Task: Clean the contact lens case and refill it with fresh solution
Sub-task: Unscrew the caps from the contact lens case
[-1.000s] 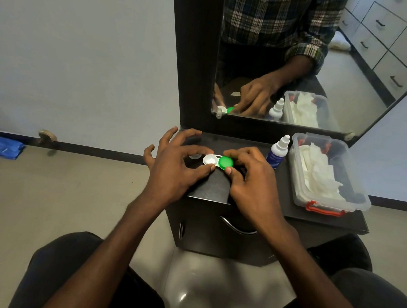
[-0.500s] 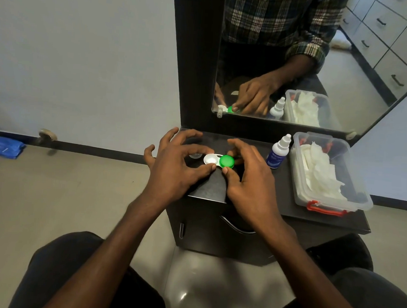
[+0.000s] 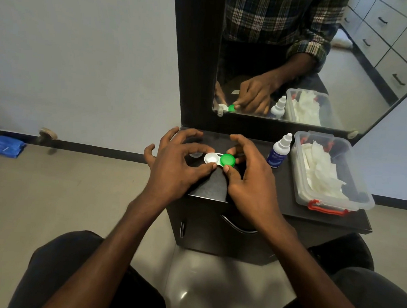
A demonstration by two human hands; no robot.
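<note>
The contact lens case (image 3: 219, 159) sat on the counter (image 3: 278, 201), left of the solution bottle (image 3: 279, 151). The left hand (image 3: 175, 166) pinched its open white well in a thumb-and-finger grip. The right hand (image 3: 251, 180) pinched the green cap (image 3: 227, 160).

A green cap (image 3: 227, 160) tops one well of the white contact lens case (image 3: 211, 158) on a black worktop (image 3: 290, 204). At right, a clear box (image 3: 366, 202) of white tissues (image 3: 320, 170) shows red-orange latches; a white bottle (image 3: 280, 150) carries what looks like a blue label. A plaid shirt (image 3: 272, 17) fills the mirror; a blue cloth (image 3: 6, 146) lies far left.
</note>
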